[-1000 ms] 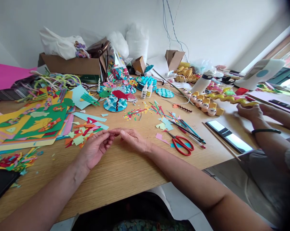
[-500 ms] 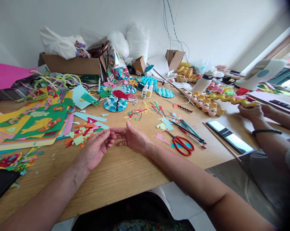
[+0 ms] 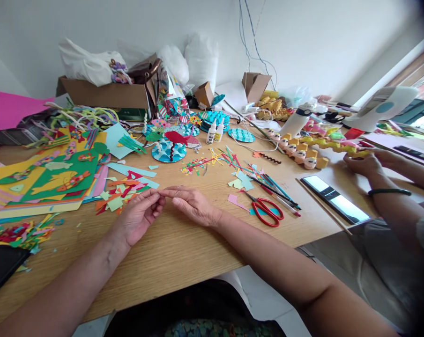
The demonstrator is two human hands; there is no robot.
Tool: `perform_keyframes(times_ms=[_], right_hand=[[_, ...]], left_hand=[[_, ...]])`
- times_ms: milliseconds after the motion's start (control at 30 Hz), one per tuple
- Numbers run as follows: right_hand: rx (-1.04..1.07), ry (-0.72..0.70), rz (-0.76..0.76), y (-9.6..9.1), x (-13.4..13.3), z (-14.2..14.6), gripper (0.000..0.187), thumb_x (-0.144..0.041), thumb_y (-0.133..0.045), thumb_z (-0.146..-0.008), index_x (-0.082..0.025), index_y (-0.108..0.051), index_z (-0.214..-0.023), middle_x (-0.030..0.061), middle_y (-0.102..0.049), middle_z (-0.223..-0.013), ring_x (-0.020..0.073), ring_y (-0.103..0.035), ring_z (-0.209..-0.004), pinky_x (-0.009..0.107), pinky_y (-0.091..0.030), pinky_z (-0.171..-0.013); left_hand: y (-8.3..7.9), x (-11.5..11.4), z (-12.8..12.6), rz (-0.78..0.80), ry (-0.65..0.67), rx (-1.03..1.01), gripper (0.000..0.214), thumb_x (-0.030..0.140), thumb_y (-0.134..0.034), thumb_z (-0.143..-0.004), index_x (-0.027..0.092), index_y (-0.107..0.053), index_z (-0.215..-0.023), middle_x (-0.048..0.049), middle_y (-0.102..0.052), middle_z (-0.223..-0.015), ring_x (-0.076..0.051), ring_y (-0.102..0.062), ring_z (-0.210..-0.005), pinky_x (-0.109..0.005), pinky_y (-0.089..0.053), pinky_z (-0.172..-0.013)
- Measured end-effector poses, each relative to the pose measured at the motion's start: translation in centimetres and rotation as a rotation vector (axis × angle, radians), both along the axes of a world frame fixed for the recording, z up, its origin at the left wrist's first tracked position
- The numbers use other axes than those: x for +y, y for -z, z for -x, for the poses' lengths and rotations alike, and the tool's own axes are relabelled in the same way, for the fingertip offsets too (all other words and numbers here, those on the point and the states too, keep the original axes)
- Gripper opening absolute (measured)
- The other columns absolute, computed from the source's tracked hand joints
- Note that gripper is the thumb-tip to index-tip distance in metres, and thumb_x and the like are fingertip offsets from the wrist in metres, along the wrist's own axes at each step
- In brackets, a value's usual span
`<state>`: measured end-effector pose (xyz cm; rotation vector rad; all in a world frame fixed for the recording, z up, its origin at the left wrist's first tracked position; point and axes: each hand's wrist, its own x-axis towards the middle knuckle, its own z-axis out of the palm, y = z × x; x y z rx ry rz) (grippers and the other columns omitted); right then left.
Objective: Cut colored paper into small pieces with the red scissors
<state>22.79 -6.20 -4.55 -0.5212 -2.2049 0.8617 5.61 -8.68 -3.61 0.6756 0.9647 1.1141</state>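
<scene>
My left hand (image 3: 139, 215) and my right hand (image 3: 194, 205) meet at the fingertips just above the wooden table (image 3: 169, 255). The left hand's fingers are curled into a pinch against the tip of the right hand's forefinger; what they pinch, if anything, is too small to see. The right hand lies palm down with its fingers stretched toward the left. A heap of cut paper scraps (image 3: 118, 194) lies just left of the fingertips. Red-handled scissors (image 3: 267, 209) lie to the right of my right hand.
Coloured sheets with cut-out fish (image 3: 46, 180) cover the left. A blue disc with a red fish (image 3: 169, 149), glue bottles (image 3: 214, 132) and a cardboard box (image 3: 102, 93) stand behind. Another person's hands (image 3: 364, 164) hold a yellow craft piece (image 3: 338, 145) at right. A black glossy strip (image 3: 334, 199) lies near them.
My right hand had turned palm-up and open half a second ago; it has now rolled back palm-down, fingertips again against the left hand's pinch. The other person's hands shifted slightly.
</scene>
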Motion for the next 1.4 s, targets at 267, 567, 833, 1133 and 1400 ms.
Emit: perform_keyframes(times_ms=[267, 567, 833, 1133, 1400], right_hand=[[-0.200, 0.083, -0.144, -0.1, -0.4, 0.2, 0.060, -0.050, -0.015, -0.092, -0.017, -0.044, -0.132, 0.0136, -0.060, -0.107, 0.0216, -0.053, -0.098, 0.037, -0.039, -0.087], [-0.307, 0.129, -0.180, 0.4, -0.5, 0.1, 0.060, -0.052, -0.015, -0.092, -0.020, -0.038, -0.137, 0.0113, -0.062, -0.091, 0.0202, -0.055, -0.080, 0.032, -0.040, -0.076], [0.004, -0.001, 0.434, 0.6, -0.7, 0.5, 0.066, -0.061, -0.022, -0.087, -0.017, -0.043, -0.133, 0.0058, -0.064, -0.080, 0.0131, -0.056, -0.065, 0.026, -0.044, -0.065], [0.358, -0.325, 1.311, 0.8, 0.3, 0.6, 0.063, -0.052, -0.004, -0.092, -0.021, -0.037, -0.135, 0.0053, -0.069, -0.071, 0.0094, -0.056, -0.049, 0.020, -0.040, -0.051], [0.430, -0.403, 1.429, 0.4, 0.7, 0.2, 0.067, -0.053, 0.001, -0.091, -0.019, -0.034, -0.136, 0.0065, -0.069, -0.072, 0.0102, -0.056, -0.048, 0.019, -0.037, -0.046]], left_hand=[[0.0, 0.0, 0.3, -0.032, 0.015, 0.080, 0.005, 0.014, -0.066, -0.066, 0.012, -0.065, -0.071, -0.0012, -0.062, -0.058, -0.006, -0.052, -0.050, -0.014, -0.036, -0.045], [0.1, 0.1, 0.3, -0.045, 0.029, 0.114, 0.007, 0.015, -0.066, -0.064, 0.012, -0.064, -0.070, 0.0001, -0.061, -0.057, -0.006, -0.050, -0.049, -0.015, -0.034, -0.044], [0.0, 0.0, 0.3, -0.074, -0.001, 0.095, 0.013, 0.019, -0.069, -0.063, 0.013, -0.064, -0.073, 0.0020, -0.059, -0.058, -0.005, -0.049, -0.052, -0.014, -0.035, -0.045], [-0.1, -0.3, -0.3, -0.148, -0.048, 0.098, 0.009, 0.021, -0.067, -0.066, 0.015, -0.061, -0.065, 0.0023, -0.059, -0.059, -0.006, -0.049, -0.052, -0.016, -0.038, -0.048], [-0.5, -0.6, -0.6, -0.161, -0.044, 0.059, 0.011, 0.023, -0.069, -0.066, 0.014, -0.063, -0.068, 0.0004, -0.061, -0.064, -0.007, -0.052, -0.056, -0.017, -0.040, -0.051]])
